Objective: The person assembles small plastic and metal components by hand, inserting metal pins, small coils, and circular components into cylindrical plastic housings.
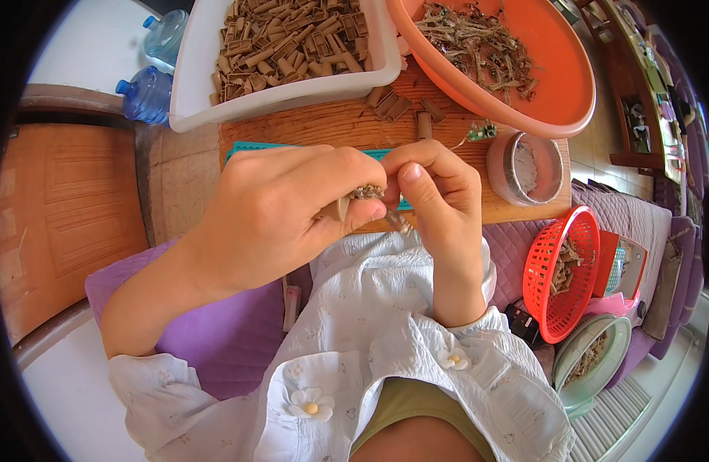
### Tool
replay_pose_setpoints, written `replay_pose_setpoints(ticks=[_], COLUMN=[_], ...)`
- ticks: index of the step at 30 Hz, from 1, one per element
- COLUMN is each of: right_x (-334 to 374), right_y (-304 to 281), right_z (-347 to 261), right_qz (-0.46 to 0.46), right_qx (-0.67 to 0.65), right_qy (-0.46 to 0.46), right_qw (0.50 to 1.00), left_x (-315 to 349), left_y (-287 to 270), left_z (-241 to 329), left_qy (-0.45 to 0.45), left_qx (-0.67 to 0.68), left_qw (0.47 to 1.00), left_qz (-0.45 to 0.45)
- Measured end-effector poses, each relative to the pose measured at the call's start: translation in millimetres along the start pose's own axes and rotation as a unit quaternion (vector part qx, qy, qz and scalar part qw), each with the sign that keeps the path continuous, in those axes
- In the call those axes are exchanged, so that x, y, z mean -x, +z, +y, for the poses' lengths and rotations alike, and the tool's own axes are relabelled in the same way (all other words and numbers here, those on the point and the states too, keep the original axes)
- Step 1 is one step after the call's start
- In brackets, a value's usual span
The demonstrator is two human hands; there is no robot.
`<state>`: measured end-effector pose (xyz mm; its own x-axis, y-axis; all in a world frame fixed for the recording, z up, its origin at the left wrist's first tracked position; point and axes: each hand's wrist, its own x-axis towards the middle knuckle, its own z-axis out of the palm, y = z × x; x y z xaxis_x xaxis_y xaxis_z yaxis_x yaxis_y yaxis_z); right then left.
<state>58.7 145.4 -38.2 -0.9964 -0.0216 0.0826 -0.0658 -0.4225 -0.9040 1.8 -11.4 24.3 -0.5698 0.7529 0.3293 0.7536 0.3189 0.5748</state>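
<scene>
My left hand (273, 200) is closed around a small brown plastic casing (340, 208) and a bundle of thin silvery-brown strands (367, 192) that sticks out between thumb and forefinger. Close beside it, my right hand (447, 196) is closed, thumb against curled fingers; what they pinch is mostly hidden. Silvery strands (398, 222) hang between the two hands. Just past the right knuckles, a small green circuit board (482, 131) has a thin wire running toward that hand. Under both hands lies a teal tray or mat (262, 145), largely covered by them.
Across the wooden table (293, 127) stand a white tub (285, 96) of brown casings and an orange basin (554, 127) of tangled strands. Several loose casings (393, 106) lie between them. A round container (525, 202) sits right. Beyond are a red basket (535, 285) and a green basin (620, 346).
</scene>
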Motion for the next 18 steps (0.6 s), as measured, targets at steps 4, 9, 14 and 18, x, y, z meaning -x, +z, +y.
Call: replay_pose_setpoints(ticks=[4,9,14,18], right_x=[1.7,4.3,1.1,-2.7], right_y=[0.1,2.5,2.2,2.4], right_z=[-4.0,-11.2,-3.1,-1.0], right_qz=[0.010,-0.026,-0.009,0.015], right_qx=[-0.010,-0.033,0.018,0.041], right_qy=[-0.015,0.005,0.011,0.025], right_qw=[1.000,0.999,1.000,0.999], left_x=[0.1,1.3,1.2,-0.6], left_y=[-0.2,-0.2,-1.1,-4.7], left_z=[-2.3,0.2,0.9,1.7], left_qy=[-0.013,-0.100,-0.144,-0.152], left_qx=[-0.009,0.043,0.115,0.172], left_qw=[1.000,0.994,0.983,0.973], left_qz=[0.005,-0.004,-0.013,-0.032])
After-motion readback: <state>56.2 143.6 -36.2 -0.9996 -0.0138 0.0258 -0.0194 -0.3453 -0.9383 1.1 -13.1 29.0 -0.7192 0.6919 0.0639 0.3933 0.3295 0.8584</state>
